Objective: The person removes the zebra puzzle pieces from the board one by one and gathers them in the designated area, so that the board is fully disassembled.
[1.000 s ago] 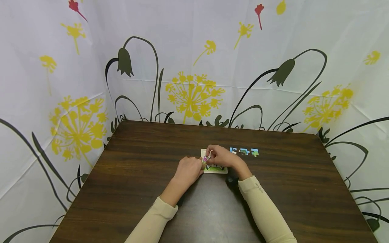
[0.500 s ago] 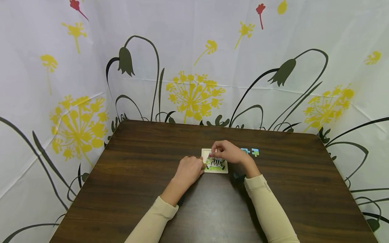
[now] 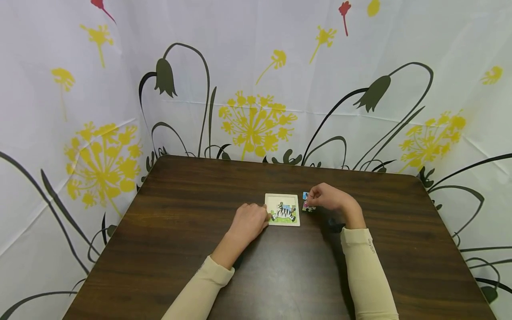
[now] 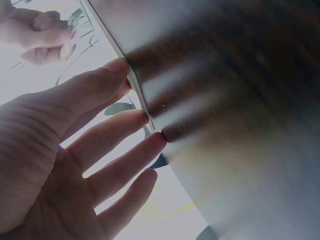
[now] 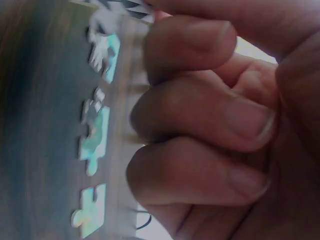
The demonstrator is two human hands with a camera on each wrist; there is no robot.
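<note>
A small square puzzle board [image 3: 282, 223] with a pale frame and a part-filled zebra picture lies on the table. My left hand [image 3: 249, 222] holds its left edge; in the left wrist view, the thumb and index fingertip meet at that edge while the other fingers extend. Just right of the board, my right hand [image 3: 331, 198] pinches a small puzzle piece [image 3: 308, 206] with pink and green on it. Its striped part shows blurred in the right wrist view. Behind it lies a blue puzzle piece [image 3: 306, 195].
Below my right hand, the right wrist view shows loose puzzle pieces on the table, among them a middle piece [image 5: 99, 132] and a lower piece [image 5: 94, 212]. The brown table [image 3: 192, 195] ends at a white curtain [image 3: 256, 40] with printed flowers.
My right hand has lifted away from the board's upper left and moved right, carrying the pinched puzzle piece to the board's right side. The left hand stays at the board's left edge.
</note>
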